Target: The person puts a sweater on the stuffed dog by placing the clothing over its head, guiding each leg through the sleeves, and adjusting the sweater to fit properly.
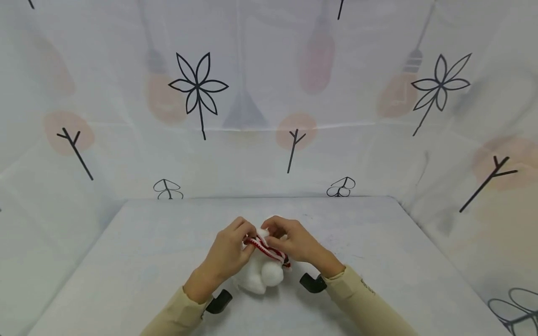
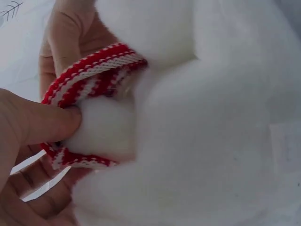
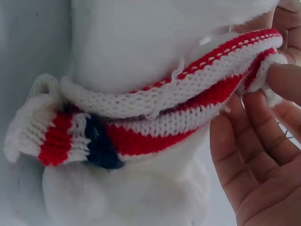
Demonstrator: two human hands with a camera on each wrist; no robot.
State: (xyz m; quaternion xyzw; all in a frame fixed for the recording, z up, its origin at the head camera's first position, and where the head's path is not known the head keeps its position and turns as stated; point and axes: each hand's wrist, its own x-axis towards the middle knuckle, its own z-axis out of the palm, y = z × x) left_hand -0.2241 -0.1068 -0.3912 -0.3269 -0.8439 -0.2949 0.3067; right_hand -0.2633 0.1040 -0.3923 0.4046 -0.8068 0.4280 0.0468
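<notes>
A white fluffy plush toy lies on the table before me, a rounded white ball-like part at its near side. Around it runs a red and white striped knitted band, which has a dark blue patch and a folded white end in the right wrist view. My left hand pinches the band's edge, its thumb tucked inside the loop against a white stuffed part. From the other side, my right hand holds the knit between thumb and fingers. The toy's far side is hidden by the hands.
The table has a white cover. Behind and beside it hangs a pale cloth printed with flowers, twigs and lamps. A black wrist mount sits below the left wrist, another black mount below the right. Both arms wear beige sleeves.
</notes>
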